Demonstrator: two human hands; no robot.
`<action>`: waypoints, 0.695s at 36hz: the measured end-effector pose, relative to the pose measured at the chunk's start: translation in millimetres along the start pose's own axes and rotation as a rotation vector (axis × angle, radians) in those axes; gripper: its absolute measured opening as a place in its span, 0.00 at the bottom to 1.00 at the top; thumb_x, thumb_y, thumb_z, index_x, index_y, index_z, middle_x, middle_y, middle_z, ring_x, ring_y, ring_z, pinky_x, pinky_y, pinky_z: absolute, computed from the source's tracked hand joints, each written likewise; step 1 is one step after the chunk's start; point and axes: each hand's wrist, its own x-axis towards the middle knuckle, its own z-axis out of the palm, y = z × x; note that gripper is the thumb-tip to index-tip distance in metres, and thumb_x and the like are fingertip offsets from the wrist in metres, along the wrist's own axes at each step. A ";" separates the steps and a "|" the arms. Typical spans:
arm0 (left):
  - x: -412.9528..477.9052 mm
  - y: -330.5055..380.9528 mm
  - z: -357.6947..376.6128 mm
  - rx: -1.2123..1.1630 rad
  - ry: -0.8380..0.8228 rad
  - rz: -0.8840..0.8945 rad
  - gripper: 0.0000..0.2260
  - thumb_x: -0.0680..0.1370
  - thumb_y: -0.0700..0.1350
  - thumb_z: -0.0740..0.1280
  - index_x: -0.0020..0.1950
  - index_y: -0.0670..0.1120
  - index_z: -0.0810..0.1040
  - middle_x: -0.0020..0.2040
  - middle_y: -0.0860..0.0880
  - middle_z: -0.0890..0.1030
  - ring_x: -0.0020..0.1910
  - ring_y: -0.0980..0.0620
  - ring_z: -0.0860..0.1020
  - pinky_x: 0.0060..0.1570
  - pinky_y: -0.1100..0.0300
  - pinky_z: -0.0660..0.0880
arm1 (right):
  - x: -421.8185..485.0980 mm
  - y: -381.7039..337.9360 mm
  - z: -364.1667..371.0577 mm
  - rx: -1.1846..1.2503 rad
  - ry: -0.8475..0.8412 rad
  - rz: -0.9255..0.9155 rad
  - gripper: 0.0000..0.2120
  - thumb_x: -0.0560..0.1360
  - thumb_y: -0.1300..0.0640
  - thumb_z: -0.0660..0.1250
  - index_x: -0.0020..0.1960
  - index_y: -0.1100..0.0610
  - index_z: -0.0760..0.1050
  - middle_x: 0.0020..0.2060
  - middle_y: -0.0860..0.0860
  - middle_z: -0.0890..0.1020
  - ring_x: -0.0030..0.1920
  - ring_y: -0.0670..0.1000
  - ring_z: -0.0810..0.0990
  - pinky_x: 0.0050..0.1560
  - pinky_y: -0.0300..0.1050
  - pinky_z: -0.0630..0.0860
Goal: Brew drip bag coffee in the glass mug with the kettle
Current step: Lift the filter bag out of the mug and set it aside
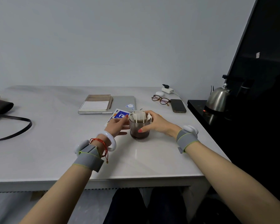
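Your glass mug (139, 133) stands on the tabletop (55, 135) right of its middle, about halfway between the near edge and the far edge. It holds dark coffee in its lower part. The drip bag (138, 117) hangs in its mouth by paper ears hooked over the rim.

Your right hand (158, 123) has its grip wrapped on the mug, thumb on the near wall and fingers round the back by the rim. Your left hand (117, 125) curls against the mug's left wall, with a fingertip up by the bag's ear. I cannot tell whether it pinches the paper. The kettle (217, 101) sits apart on the black counter beyond the right edge.

The brew looks nearly done, so the risks probably lie in lifting the bag. Pull one ear alone and the other may slip, dropping the wet bag into the coffee. Lift it fast and it will likely drip on the tabletop, the blue wrapper (120, 114) just beside the mug, or the laptop (123, 101) behind. The glass may be hot, so a flinch could tip it.
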 end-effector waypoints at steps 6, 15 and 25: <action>0.7 -3.1 0.0 0.016 -0.039 0.014 0.12 0.80 0.49 0.60 0.52 0.42 0.77 0.51 0.44 0.80 0.50 0.47 0.79 0.47 0.58 0.77 | -3.5 1.7 -1.7 0.001 0.003 -0.008 0.47 0.52 0.50 0.81 0.69 0.54 0.67 0.62 0.51 0.76 0.63 0.50 0.74 0.64 0.45 0.73; 1.1 -9.1 0.7 -0.009 -0.045 0.020 0.07 0.79 0.46 0.63 0.43 0.46 0.77 0.43 0.46 0.80 0.41 0.51 0.79 0.46 0.56 0.77 | -7.2 9.0 -0.8 -0.006 -0.030 0.007 0.39 0.64 0.63 0.79 0.70 0.55 0.64 0.53 0.45 0.73 0.59 0.49 0.71 0.59 0.40 0.70; 4.0 -11.4 -0.8 -0.101 -0.109 -0.069 0.09 0.78 0.45 0.64 0.55 0.41 0.77 0.43 0.46 0.78 0.43 0.52 0.76 0.46 0.57 0.77 | -12.4 1.4 -17.1 0.044 -0.136 -0.013 0.38 0.66 0.63 0.78 0.70 0.49 0.64 0.65 0.49 0.72 0.64 0.46 0.72 0.64 0.40 0.71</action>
